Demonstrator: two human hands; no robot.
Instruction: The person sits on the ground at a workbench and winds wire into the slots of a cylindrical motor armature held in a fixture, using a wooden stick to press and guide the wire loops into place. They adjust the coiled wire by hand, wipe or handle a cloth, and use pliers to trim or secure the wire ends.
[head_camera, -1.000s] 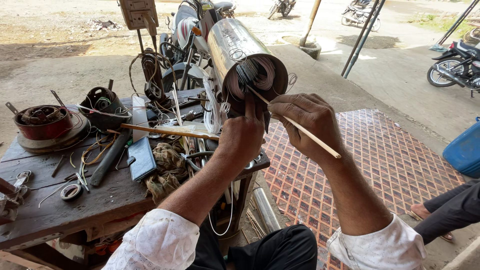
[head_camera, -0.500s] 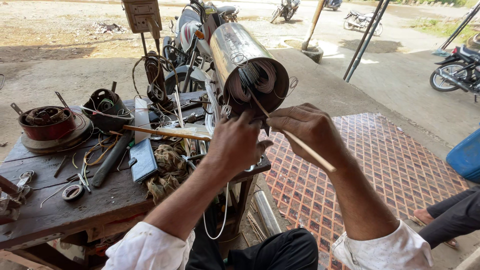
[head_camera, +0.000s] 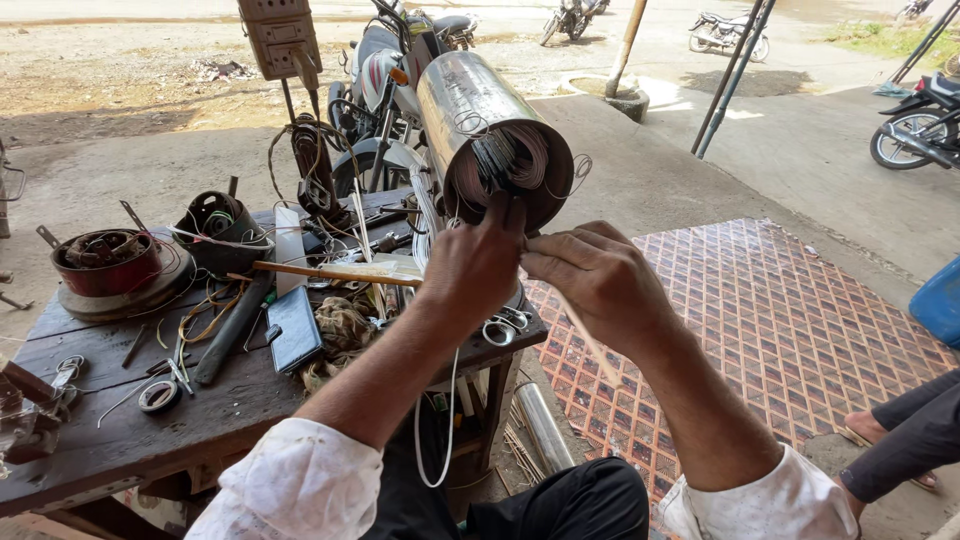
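A shiny steel motor cylinder (head_camera: 470, 105) lies tilted on the wooden bench (head_camera: 130, 430), its open end full of copper windings (head_camera: 520, 165) facing me. My left hand (head_camera: 478, 268) reaches up to the lower rim, its fingertips touching the windings. My right hand (head_camera: 592, 278) is close beside it, pinching a thin wooden stick (head_camera: 590, 345) that slants down to the right beneath the hand. Both hands are bunched together just below the cylinder's mouth.
The bench holds a red motor stator (head_camera: 105, 265), a dark stator (head_camera: 218, 222), a phone (head_camera: 294, 327), a tape roll (head_camera: 158, 396), a long wooden stick (head_camera: 335, 272), scissors (head_camera: 500, 325) and loose wires. Behind stands a motorcycle (head_camera: 385, 70). Another person's leg (head_camera: 905, 435) is at the right on a patterned mat (head_camera: 760, 330).
Both hands have drawn closer together beneath the cylinder's mouth. The right hand moved left and the stick now points more steeply downward.
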